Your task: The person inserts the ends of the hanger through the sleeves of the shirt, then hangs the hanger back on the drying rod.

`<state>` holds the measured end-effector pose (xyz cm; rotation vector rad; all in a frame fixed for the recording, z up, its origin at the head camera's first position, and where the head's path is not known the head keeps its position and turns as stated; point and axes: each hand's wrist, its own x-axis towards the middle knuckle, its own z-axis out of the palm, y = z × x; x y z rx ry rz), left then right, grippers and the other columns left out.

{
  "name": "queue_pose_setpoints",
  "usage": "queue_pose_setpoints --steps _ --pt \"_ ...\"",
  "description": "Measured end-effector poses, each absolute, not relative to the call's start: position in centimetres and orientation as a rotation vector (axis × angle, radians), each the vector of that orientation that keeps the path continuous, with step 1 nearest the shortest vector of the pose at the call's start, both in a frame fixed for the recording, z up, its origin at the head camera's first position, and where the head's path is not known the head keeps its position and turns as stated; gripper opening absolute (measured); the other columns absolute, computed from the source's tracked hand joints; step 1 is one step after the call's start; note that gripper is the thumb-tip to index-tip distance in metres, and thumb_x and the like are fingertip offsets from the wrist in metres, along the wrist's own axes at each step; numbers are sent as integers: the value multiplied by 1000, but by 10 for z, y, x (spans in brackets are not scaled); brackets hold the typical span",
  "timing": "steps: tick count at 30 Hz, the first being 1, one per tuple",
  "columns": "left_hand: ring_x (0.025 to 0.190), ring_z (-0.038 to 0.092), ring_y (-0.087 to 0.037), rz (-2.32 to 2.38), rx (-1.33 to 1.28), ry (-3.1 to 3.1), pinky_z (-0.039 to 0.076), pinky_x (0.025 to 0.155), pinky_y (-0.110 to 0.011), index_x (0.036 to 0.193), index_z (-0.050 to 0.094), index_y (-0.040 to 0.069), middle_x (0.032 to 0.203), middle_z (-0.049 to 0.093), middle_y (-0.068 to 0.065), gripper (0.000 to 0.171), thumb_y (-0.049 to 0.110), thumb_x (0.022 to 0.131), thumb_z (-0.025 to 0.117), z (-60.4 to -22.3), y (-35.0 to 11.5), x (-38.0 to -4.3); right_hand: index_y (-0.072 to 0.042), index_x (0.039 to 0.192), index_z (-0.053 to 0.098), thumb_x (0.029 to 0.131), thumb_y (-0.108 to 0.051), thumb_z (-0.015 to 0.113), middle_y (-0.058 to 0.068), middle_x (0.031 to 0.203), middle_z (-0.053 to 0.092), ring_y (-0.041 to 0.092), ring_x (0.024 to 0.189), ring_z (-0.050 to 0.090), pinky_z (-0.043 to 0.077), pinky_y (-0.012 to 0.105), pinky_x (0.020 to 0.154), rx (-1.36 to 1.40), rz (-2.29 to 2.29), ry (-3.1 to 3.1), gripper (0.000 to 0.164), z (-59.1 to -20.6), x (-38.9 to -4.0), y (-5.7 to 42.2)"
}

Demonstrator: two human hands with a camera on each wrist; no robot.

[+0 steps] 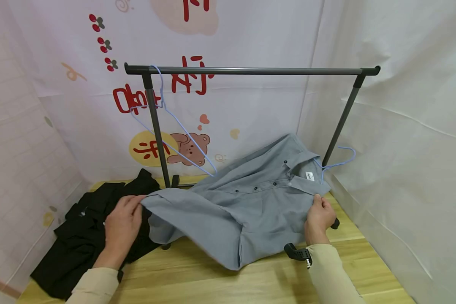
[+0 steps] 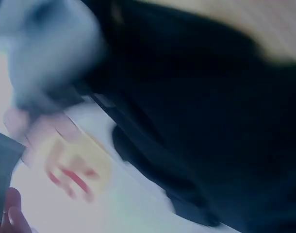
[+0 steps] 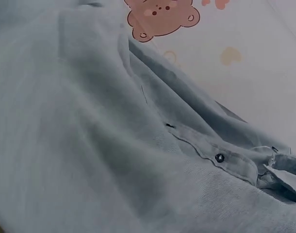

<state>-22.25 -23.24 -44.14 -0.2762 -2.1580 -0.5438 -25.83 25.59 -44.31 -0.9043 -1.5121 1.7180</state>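
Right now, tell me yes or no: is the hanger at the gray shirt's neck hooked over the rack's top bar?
No, the hanger at the neck of the gray shirt sticks out well below the top bar.

Between the left hand (image 1: 122,223) and right hand (image 1: 320,215) spreads a matt grey-blue woven-cloth shirt (image 1: 266,207). Below them lies a smooth yellow wood-grained tabletop (image 1: 190,276).

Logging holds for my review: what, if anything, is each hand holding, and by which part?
Both hold the gray shirt: the left hand by an edge far from the collar, the right hand near the collar.
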Motion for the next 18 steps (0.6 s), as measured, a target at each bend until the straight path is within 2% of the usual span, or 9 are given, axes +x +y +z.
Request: queue_pose_setpoints --steps 4,7,9,11,14,16,18 --pt "69 57 -29 -592 -25 -2337 42 54 -43 103 75 4 94 63 -15 17 1 90 63 -443 -273 -204 -1 82 62 98 -18 62 -3 76 48 15 78 42 36 27 72 -913 1737 -1494 23 -445 -260 257" --pt "67 53 -26 -576 55 -2579 37 52 -36 103 74 2 99 61 -20 21 3 90 57 -453 -294 -196 2 95 64 100 -22 59 1 90 51 15 86 44 38 26 77 -932 1752 -1513 24 -444 -260 255" --pt "71 54 -28 -567 42 -2685 37 53 -35 104 72 0 105 60 -25 23 1 89 54 -459 -299 -193 4 106 65 101 -23 58 5 102 54 15 93 47 38 26 81 -943 1749 -1523 28 -443 -261 254" --pt "76 55 -32 -573 -4 -2683 40 57 -39 103 72 -1 108 60 -25 25 -3 88 53 -464 -297 -193 5 114 65 101 -24 58 8 111 56 16 98 48 39 26 84 -948 1745 -1531 33 -441 -260 252" --pt "87 58 -37 -579 -114 -2627 46 66 -48 102 73 1 108 63 -23 22 -4 87 57 -467 -286 -195 5 116 65 101 -23 58 9 113 56 16 99 49 39 25 84 -945 1741 -1527 34 -441 -259 250" --pt "95 58 -41 -588 -193 -2628 47 75 -55 106 72 1 112 63 -22 20 -2 89 61 -468 -279 -197 4 110 66 101 -23 58 7 106 56 15 94 48 39 25 81 -939 1742 -1526 30 -441 -259 250" --pt "106 56 -44 -602 -267 -2687 45 83 -60 117 68 0 119 61 -25 27 4 90 66 -470 -274 -200 3 102 65 101 -22 59 5 98 53 14 88 46 38 26 78 -931 1738 -1521 26 -442 -258 249"
